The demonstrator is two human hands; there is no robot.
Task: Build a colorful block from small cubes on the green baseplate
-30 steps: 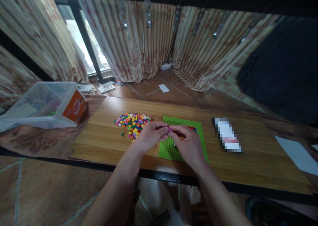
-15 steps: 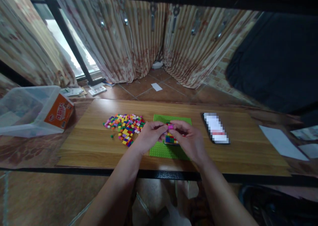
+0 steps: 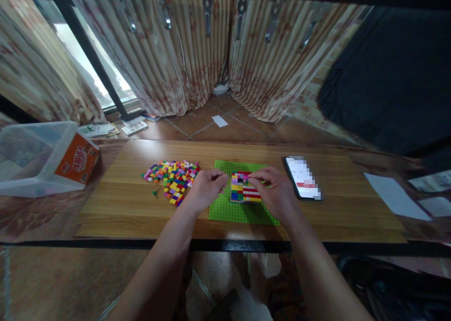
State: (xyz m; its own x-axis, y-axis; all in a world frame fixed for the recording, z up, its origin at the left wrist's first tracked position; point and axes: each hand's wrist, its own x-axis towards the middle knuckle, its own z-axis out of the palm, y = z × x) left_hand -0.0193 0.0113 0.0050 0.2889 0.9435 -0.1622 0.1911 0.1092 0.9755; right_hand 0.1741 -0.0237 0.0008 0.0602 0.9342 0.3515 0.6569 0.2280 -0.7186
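Hands (image 3: 205, 188) (image 3: 276, 191) between brick pile (image 3: 173, 180) and phone (image 3: 299, 176)

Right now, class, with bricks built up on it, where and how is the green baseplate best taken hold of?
Probably pinch the green baseplate by its near edge, toward the left corner, coming low from the table's near side. It lies flat on the tabletop, so only its rim offers purchase; the brick build sits nearer the middle, leaving that edge bare.

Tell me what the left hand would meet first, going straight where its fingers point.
The left hand would probably meet the colourful block build on the green baseplate, though depth is unclear; it might pass above.
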